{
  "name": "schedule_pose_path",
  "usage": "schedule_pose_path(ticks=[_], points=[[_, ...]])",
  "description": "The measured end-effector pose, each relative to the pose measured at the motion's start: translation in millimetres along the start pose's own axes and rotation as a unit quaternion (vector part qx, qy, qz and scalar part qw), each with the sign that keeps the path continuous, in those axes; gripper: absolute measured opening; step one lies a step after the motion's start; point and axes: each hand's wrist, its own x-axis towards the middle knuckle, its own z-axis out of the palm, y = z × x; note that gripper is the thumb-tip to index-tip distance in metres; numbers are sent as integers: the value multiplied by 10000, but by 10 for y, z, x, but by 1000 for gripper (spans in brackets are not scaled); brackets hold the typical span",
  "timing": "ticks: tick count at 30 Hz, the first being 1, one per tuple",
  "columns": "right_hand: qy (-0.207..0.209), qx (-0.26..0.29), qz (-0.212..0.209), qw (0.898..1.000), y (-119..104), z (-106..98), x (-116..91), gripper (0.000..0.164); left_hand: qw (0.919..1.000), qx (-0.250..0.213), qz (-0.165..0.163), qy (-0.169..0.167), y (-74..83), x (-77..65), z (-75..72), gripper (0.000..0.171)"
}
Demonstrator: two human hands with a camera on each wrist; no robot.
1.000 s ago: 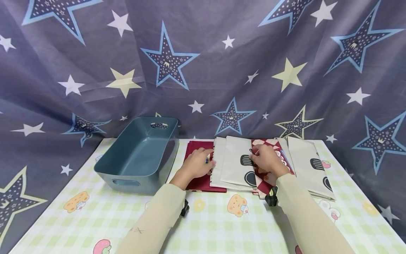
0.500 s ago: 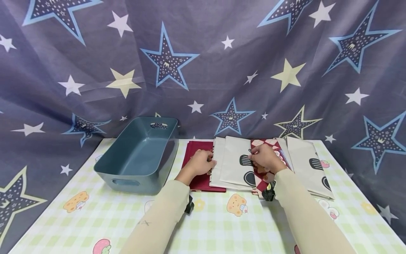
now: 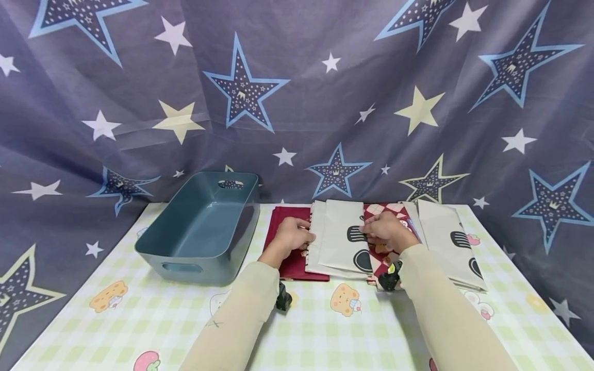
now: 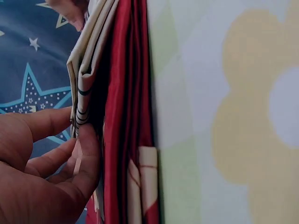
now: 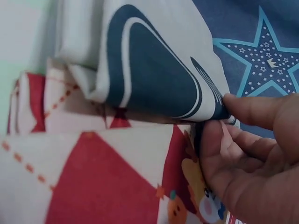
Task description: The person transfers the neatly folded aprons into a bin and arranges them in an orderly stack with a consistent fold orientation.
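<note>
A folded cream cloth with dark kitchen-utensil prints lies across two folded red cloths. My left hand pinches its left edge; in the left wrist view, thumb and fingers grip the folded layers. At its right edge my right hand pinches the cloth, its thumb above and fingers beneath in the right wrist view. Under the left part is a plain dark-red folded cloth. The right part overlaps a red-and-cream diamond-patterned cloth, which shows cartoon prints. How far the lower cloths extend beneath is hidden.
A blue-grey plastic bin with handle holes stands left of the cloths. Another folded cream cloth with utensil prints lies at the right. The checked tablecloth stretches in front, and a star-patterned curtain hangs behind.
My left hand has shifted slightly, its thumb and fingers settling on the cream cloth's left edge. My right hand stays at the right edge. The cloth has hardly moved.
</note>
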Motion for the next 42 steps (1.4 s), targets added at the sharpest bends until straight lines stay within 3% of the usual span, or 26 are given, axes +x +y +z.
schedule_pose_path(ticks=[8, 13, 19, 24, 31, 42], points=[[-4, 258, 195, 9995, -11, 10, -10, 24, 9988, -425, -254, 36, 19, -19, 9, 37], [-54, 529, 49, 9986, -61, 38, -13, 18, 9980, -580, -253, 41, 49, -28, -3, 38], [-88, 1045, -158, 9944, -131, 84, -12, 24, 9954, -934, -198, 65, 68, -53, -29, 40], [-120, 1203, -306, 9922, -199, 77, -27, 19, 9948, -922, -390, 164, 112, -61, -83, 39], [-192, 1227, -503, 9910, -391, 23, -82, 25, 9942, -1030, 84, 287, 212, -50, -193, 38], [-224, 1026, -703, 9920, -714, 22, -124, 29, 9930, -1070, 271, 416, 339, -72, -393, 39]])
